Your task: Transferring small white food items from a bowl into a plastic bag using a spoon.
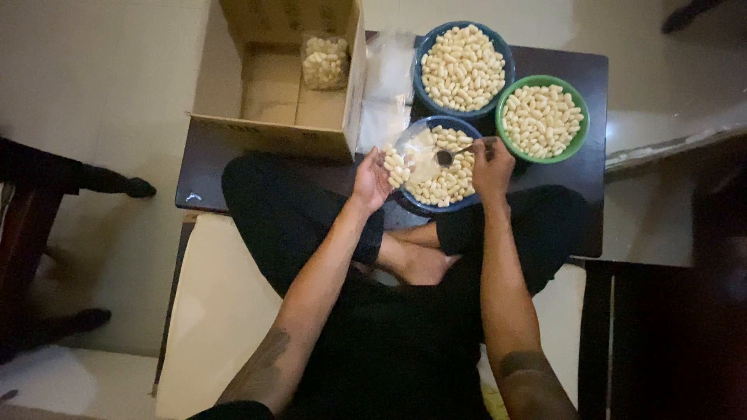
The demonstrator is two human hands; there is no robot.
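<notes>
Dark table (591, 70): spoon (447, 156) in right fingers (484, 149) (over bowl (459, 206)).

Two blue bowls (464, 68), green bowl (543, 118), pale cream pieces (447, 185)

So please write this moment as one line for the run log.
left hand: holds clear bag open | right hand: holds spoon over near blue bowl | pale pieces: in bowl

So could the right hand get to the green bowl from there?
Probably yes. The right hand holds a spoon over the near blue bowl, and the green bowl sits right beside it with nothing between.
</notes>
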